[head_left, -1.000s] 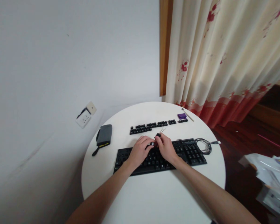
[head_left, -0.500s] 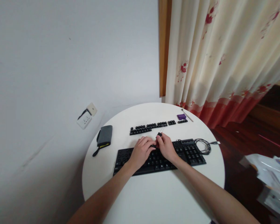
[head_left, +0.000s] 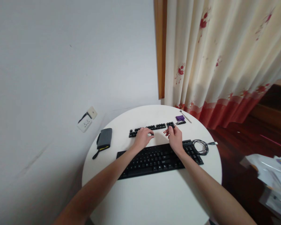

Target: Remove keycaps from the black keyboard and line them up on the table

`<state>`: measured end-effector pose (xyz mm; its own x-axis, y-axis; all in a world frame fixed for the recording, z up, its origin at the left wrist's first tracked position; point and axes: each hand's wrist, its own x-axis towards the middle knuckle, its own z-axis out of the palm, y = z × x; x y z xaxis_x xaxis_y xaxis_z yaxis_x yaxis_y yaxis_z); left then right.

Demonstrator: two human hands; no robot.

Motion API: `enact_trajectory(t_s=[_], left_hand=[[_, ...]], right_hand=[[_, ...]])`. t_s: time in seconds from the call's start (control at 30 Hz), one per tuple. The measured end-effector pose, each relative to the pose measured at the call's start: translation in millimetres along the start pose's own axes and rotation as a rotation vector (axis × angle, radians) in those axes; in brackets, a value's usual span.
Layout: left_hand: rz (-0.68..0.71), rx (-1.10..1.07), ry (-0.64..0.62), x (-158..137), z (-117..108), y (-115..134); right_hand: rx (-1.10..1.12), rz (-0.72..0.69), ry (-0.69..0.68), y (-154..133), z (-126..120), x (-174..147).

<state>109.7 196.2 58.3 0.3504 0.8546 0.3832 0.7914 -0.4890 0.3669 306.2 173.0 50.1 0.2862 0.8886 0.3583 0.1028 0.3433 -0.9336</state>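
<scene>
Beyond the black keyboard (head_left: 159,157) my left hand (head_left: 142,138) hovers near the row of loose keycaps. Its thumb and fingertips close on a small dark keycap (head_left: 152,134). To its right, my right hand (head_left: 175,139) is closed around a keycap puller with a black handle and thin wire loops (head_left: 164,131) that point left. Loose black keycaps (head_left: 160,126) lie in several lined-up groups behind both hands; my left hand covers part of them. The keyboard lies under my forearms, its keys partly covered by them.
A grey pouch (head_left: 104,138) with a strap lies at the table's left. A purple cloth (head_left: 180,118) and a thin brush (head_left: 186,117) lie at the back right. The coiled cable (head_left: 200,147) is near the right edge of the round white table (head_left: 150,197).
My hands have lifted off the keyboard, moved toward the loose keycaps and drawn apart. A small keycap now shows in my left fingers; the puller stays in my right hand.
</scene>
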Motion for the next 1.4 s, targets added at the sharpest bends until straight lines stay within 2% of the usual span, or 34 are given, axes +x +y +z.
enact_trajectory(t_s=[0.13, 0.23, 0.37, 0.6, 0.8, 1.4], left_hand=[[-0.005, 0.086, -0.074, 22.4, 21.2, -7.5], [-0.006, 0.157, -0.107, 27.6, 26.9, -11.3], [-0.017, 0.230, -0.046, 27.7, 25.9, -14.9], [-0.070, 0.235, 0.049, 27.5, 28.7, -18.4], [-0.122, 0.237, 0.042, 31.2, 29.7, -22.0], [-0.147, 0.248, 0.059, 33.4, 23.6, -32.0]], right_hand=[[0.028, -0.027, 0.032, -0.4, -3.7, 3.7], [0.061, -0.030, 0.029, -1.4, -2.5, 3.2], [0.083, -0.035, 0.006, -4.2, -1.1, 1.9], [0.073, -0.029, -0.008, -5.9, -1.8, 0.6], [0.081, -0.024, -0.025, -7.4, -1.7, -0.3], [0.074, -0.014, -0.048, -3.1, -1.1, 0.1]])
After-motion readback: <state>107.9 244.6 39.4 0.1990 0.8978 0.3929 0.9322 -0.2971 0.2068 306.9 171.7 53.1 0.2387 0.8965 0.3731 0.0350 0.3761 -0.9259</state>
